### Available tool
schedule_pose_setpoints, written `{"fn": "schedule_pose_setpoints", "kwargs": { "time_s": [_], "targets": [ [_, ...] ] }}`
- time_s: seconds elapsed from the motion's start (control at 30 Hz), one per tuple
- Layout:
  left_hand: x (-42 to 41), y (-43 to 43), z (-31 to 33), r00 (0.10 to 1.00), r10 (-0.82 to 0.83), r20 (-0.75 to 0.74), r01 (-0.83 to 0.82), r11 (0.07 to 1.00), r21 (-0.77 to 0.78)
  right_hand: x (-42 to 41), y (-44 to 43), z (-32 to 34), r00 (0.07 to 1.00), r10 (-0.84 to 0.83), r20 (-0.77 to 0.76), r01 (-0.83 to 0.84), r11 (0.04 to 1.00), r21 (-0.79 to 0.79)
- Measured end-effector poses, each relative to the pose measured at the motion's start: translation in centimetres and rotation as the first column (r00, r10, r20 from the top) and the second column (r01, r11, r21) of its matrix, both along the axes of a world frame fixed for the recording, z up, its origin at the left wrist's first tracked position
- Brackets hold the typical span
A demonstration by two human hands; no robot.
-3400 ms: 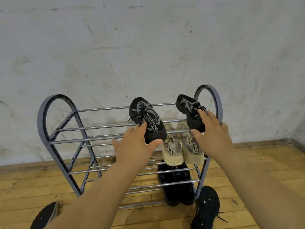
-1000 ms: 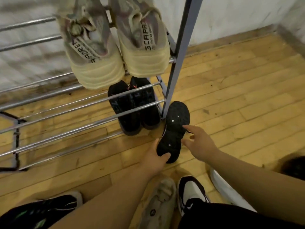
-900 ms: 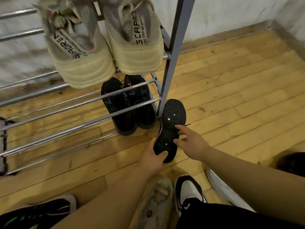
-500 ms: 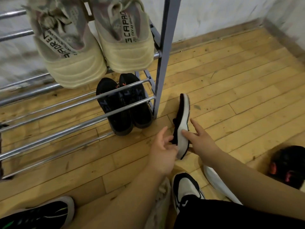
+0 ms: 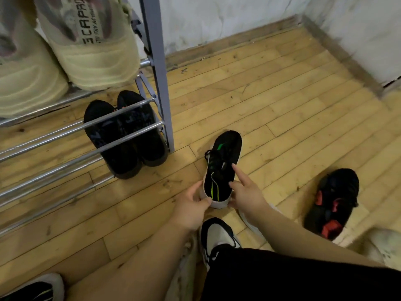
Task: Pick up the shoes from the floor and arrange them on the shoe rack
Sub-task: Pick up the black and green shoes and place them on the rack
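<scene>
Left hand (image 5: 191,208): clamped on heel of black shoe with green stripe (image 5: 221,168), thumb on left side of heel, fingers wrapped under back edge.
Right hand (image 5: 245,192): touching same shoe on right side near heel, index finger stretched out along the collar; grip loose, cannot tell if it bears any weight.
Held shoe: upright, sole down, toe pointing away from the person, white sole edge visible, laces loose at tongue; on or just above the floor (image 5: 282,109), cannot tell which; just right of rack post.
Shoe rack (image 5: 159,72): grey upright post, chrome bars running left; its foot stands on the floor near the held shoe.
Beige pair (image 5: 91,51): on an upper tier, heels toward camera, side by side, touching.
Black pair (image 5: 128,135): under the lower bars at right end of rack, heels toward camera, side by side.
Black-and-red shoe (image 5: 332,200): on floor, well right of the hands, lying apart.
Black shoe with white sole (image 5: 32,287): bottom-left corner, partly cut off.
Worn sneaker (image 5: 217,237): white and black, on the person's foot, below the hands.
Wall (image 5: 238,16): white, scuffed, meets floor at wooden skirting.
</scene>
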State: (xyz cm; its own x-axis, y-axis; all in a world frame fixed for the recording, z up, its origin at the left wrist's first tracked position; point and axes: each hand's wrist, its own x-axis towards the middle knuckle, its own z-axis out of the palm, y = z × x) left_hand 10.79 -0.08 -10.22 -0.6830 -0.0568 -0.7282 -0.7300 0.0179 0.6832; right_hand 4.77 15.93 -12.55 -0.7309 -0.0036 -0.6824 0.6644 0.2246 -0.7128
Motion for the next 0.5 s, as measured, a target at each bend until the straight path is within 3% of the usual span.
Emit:
{"fn": "schedule_pose_setpoints", "kwargs": {
  "time_s": [0.27,0.4,0.5],
  "targets": [
    [-1.1,1.4,2.5,0.998,-0.037,-0.053,0.037,0.999,0.005,0.5,1.9,3.3,0.998,-0.058,-0.013,0.057,0.993,-0.106],
    [-2.5,2.8,7.1,0.954,-0.279,-0.111,0.278,0.960,-0.025,2.8,5.2,8.3,0.979,-0.200,-0.044,0.188,0.961,-0.201],
    [-4.3,3.8,12.8,0.817,-0.557,-0.151,0.532,0.828,-0.177,5.1,7.2,12.1,0.941,-0.319,-0.112,0.271,0.910,-0.314]
  ]
}}
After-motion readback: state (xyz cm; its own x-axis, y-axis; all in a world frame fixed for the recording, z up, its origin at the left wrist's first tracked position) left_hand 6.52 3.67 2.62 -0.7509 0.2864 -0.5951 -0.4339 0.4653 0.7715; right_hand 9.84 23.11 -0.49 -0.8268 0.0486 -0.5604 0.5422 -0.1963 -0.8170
